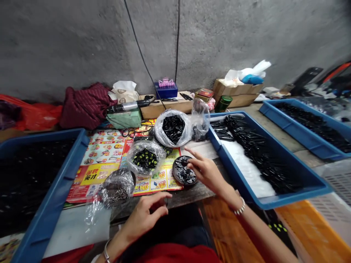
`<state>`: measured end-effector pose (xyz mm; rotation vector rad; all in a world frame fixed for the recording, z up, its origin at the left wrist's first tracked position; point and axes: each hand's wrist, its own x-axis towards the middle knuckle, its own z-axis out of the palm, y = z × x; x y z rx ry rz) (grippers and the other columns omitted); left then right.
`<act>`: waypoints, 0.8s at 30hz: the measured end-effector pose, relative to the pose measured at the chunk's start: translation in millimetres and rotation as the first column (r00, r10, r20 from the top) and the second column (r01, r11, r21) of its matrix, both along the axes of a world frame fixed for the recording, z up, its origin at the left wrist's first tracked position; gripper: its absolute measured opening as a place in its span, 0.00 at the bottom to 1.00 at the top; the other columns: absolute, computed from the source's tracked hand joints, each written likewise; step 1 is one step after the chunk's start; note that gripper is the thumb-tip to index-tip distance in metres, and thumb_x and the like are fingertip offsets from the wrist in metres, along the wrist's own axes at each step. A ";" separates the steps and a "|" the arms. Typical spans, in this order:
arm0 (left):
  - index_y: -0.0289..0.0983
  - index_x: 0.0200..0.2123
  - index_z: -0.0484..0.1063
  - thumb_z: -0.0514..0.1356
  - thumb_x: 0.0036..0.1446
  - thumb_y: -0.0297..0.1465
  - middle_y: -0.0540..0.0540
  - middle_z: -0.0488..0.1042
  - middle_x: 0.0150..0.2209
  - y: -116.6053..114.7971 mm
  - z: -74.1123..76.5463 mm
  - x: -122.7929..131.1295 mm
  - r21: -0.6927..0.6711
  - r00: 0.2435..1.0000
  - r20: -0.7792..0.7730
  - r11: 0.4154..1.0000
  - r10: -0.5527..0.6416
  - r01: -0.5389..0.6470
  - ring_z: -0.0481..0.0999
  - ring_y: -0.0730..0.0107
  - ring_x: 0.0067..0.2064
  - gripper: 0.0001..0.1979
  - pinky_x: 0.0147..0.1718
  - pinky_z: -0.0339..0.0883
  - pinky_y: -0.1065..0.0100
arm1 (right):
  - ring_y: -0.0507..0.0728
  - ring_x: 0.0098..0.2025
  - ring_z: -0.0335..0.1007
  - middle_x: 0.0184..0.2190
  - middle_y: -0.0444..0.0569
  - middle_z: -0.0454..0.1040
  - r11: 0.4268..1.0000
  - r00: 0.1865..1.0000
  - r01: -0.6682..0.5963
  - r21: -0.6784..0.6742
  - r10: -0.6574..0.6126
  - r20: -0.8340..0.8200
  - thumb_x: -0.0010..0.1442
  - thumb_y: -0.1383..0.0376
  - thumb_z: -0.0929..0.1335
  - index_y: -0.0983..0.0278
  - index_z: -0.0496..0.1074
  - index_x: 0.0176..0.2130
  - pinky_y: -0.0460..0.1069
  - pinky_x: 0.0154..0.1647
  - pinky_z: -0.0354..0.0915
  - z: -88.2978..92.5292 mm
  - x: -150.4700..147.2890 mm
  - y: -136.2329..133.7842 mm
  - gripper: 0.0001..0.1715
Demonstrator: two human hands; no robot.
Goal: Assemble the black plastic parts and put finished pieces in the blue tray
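My left hand [146, 213] hovers at the table's front edge, its index finger and thumb apart with nothing between them. My right hand [207, 170] reaches over a small round dish [177, 178] of black and pale small parts. Its fingers are spread just above the dish's right side. Behind the dish stands a clear plastic bag [157, 136] full of glossy black pieces. To its left sits another bag [161, 149] with black and yellow-green pieces. Nearer my left hand lies a crumpled bag [109, 182] holding small metal parts, too small to name.
A blue tray [294, 201] of long black pieces stands right of the dish; another blue tray [64, 175] is on the left. A third tray [290, 137] lies far right. A printed newspaper [100, 160] covers the table. A power screwdriver [128, 106] rests on a green box [124, 119].
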<state>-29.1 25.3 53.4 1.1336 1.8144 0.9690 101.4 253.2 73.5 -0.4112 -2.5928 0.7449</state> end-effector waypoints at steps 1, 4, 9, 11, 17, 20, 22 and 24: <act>0.41 0.46 0.77 0.59 0.55 0.29 0.49 0.79 0.32 -2.7 0.3 0.5 -0.021 1.000 -0.020 1.000 -0.003 0.002 0.74 0.67 0.31 0.15 0.33 0.67 0.71 | 0.58 0.38 0.76 0.61 0.56 0.64 0.997 0.999 -0.031 0.069 0.028 0.043 0.65 0.66 0.62 0.64 0.75 0.36 0.51 0.40 0.68 2.9 -13.1 15.0 0.13; 0.43 0.43 0.79 0.60 0.54 0.29 0.49 0.81 0.38 -12.3 2.8 1.5 -0.068 0.997 -0.073 0.998 0.011 -0.016 0.77 0.64 0.37 0.13 0.39 0.67 0.69 | 0.57 0.38 0.76 0.57 0.53 0.70 0.987 0.994 -0.077 0.138 0.066 0.084 0.63 0.69 0.64 0.65 0.76 0.32 0.49 0.42 0.68 2.5 -44.5 50.6 0.11; 0.45 0.40 0.80 0.61 0.53 0.28 0.50 0.82 0.42 -28.2 9.7 -5.3 -0.052 0.989 -0.111 0.993 0.096 -0.102 0.77 0.60 0.45 0.12 0.47 0.66 0.67 | 0.55 0.35 0.76 0.46 0.54 0.76 0.992 0.996 -0.088 0.094 0.085 0.036 0.66 0.66 0.62 0.65 0.77 0.34 0.47 0.35 0.69 -14.8 -48.1 69.5 0.16; 0.44 0.40 0.80 0.61 0.52 0.27 0.50 0.82 0.40 -33.9 14.1 -11.7 -0.012 0.984 -0.117 0.990 0.137 -0.140 0.78 0.62 0.41 0.12 0.43 0.68 0.68 | 0.55 0.33 0.76 0.46 0.54 0.76 0.992 0.994 -0.106 0.069 0.105 0.028 0.66 0.64 0.61 0.65 0.77 0.35 0.48 0.32 0.70 -24.4 -39.4 70.4 0.17; 0.39 0.37 0.79 0.59 0.56 0.27 0.48 0.82 0.38 -59.7 25.7 -43.7 0.087 0.921 -0.227 0.948 0.318 -0.306 0.79 0.64 0.40 0.09 0.41 0.68 0.70 | 0.58 0.31 0.77 0.53 0.55 0.74 0.996 0.994 -0.083 0.042 0.080 0.070 0.64 0.60 0.62 0.64 0.78 0.34 0.52 0.32 0.71 -54.0 -28.2 82.5 0.18; 0.40 0.36 0.78 0.57 0.58 0.28 0.47 0.81 0.38 -76.4 18.0 -60.6 0.120 0.803 -0.437 0.911 0.405 -0.394 0.78 0.62 0.41 0.08 0.43 0.67 0.67 | 0.60 0.32 0.78 0.53 0.56 0.74 0.996 0.997 -0.056 0.066 0.052 0.061 0.64 0.58 0.62 0.64 0.78 0.33 0.53 0.34 0.72 -58.2 -30.2 85.9 0.19; 0.40 0.38 0.77 0.57 0.58 0.29 0.46 0.80 0.39 -84.1 8.5 -67.8 0.125 0.735 -0.539 0.902 0.411 -0.413 0.77 0.60 0.43 0.08 0.45 0.67 0.63 | 0.61 0.35 0.78 0.51 0.57 0.75 0.998 0.997 -0.051 0.049 0.048 0.055 0.64 0.58 0.62 0.64 0.78 0.34 0.53 0.35 0.72 -54.5 -29.5 83.7 0.19; 0.40 0.39 0.76 0.58 0.57 0.29 0.45 0.79 0.40 -86.6 0.6 -71.2 0.124 0.714 -0.576 0.906 0.398 -0.405 0.76 0.58 0.44 0.08 0.47 0.66 0.60 | 0.63 0.39 0.78 0.49 0.57 0.77 0.998 0.998 -0.054 0.019 0.053 0.043 0.64 0.58 0.62 0.65 0.78 0.37 0.54 0.38 0.72 -46.2 -27.1 76.3 0.19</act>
